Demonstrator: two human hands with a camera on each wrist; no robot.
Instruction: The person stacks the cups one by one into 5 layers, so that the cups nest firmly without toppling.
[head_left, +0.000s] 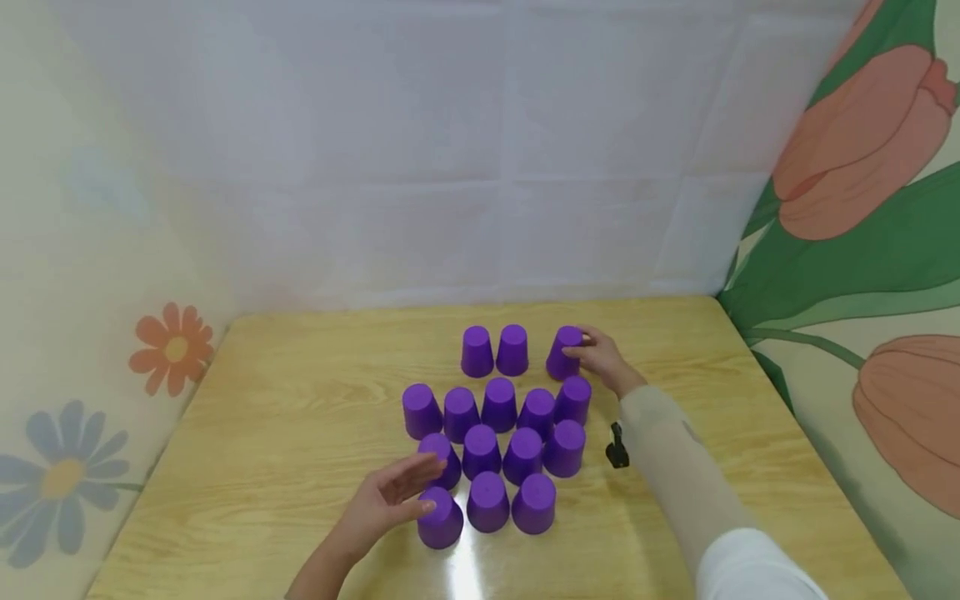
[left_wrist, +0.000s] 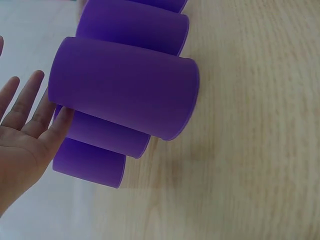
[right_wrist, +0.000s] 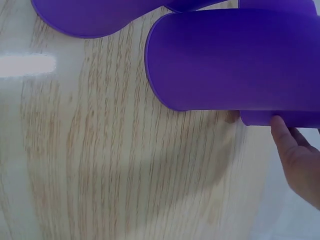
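The left hand (head_left: 392,497), fingers apart, has its thumb by the nearest inverted purple plastic cup (head_left: 441,527). Toward two o'clock, the right hand (head_left: 603,360) clamps its fingers on a matching back-row cup (head_left: 561,357), long axis roughly upright; two row-mates (head_left: 477,352) stand apart at nine o'clock.

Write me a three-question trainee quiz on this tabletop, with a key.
1. Which of the hands grips the rightmost cup of the farthest row?
2. True or false: the front-row cups stand mouth-up on the table.
3. How many cups form that front row? A) five; B) three; C) six.

Key: 1. The right hand. 2. False; they stand upside down, closed ends up. 3. B.
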